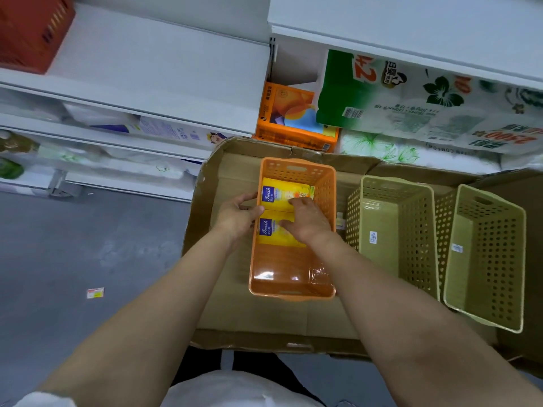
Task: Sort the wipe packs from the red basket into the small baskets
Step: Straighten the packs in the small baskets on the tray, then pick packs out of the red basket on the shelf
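Observation:
Two yellow wipe packs lie flat in the far half of the small orange basket [293, 277]: a far pack [279, 193] and a near pack [271, 233]. My right hand [308, 220] lies inside the basket on top of both packs, fingers spread and pressing down. My left hand [238, 214] grips the basket's left wall from outside, thumb over the rim. Two green small baskets, a middle one [393, 230] and a right one [487, 259], stand beside it holding nothing. The red basket [32, 27] sits on a shelf at top left.
All three small baskets stand on flattened cardboard [264, 321] on the floor. White shelves behind hold an orange tissue box [293, 118] and large paper packs [426, 104]. Grey floor lies to the left with a small label [95, 292] on it.

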The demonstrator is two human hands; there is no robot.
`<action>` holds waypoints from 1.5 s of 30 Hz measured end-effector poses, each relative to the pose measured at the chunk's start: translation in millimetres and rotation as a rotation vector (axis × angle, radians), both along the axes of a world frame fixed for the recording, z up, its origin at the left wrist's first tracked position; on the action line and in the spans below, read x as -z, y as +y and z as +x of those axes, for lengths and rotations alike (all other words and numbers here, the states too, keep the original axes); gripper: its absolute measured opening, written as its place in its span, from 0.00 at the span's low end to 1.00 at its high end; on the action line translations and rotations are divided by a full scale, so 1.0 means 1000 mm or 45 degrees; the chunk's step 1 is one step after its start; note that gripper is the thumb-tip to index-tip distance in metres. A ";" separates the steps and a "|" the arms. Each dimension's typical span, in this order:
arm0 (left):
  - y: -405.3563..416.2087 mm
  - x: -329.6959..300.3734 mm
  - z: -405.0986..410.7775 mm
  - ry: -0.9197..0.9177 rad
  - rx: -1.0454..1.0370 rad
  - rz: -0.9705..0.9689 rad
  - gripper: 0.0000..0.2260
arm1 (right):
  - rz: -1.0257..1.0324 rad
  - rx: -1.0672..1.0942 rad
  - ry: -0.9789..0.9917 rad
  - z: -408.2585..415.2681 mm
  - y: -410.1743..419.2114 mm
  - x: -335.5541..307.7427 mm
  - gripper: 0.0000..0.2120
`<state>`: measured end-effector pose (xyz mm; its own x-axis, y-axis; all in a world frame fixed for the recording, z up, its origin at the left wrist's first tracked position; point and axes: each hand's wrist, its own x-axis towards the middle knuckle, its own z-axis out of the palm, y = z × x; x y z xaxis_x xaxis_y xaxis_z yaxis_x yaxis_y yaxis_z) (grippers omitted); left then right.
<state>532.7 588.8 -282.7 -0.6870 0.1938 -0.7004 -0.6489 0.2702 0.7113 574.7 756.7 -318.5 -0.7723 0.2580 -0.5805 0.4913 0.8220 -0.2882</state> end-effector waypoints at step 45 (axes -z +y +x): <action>-0.513 -0.209 -0.429 1.513 0.255 -0.852 0.16 | 0.035 -0.295 1.106 -0.428 -0.403 -0.259 0.21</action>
<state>103.3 75.8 -73.5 -0.9328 0.2213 0.2844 0.3418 0.7933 0.5039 147.1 353.3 -59.5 -0.9705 0.0463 0.2364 -0.0697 0.8853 -0.4597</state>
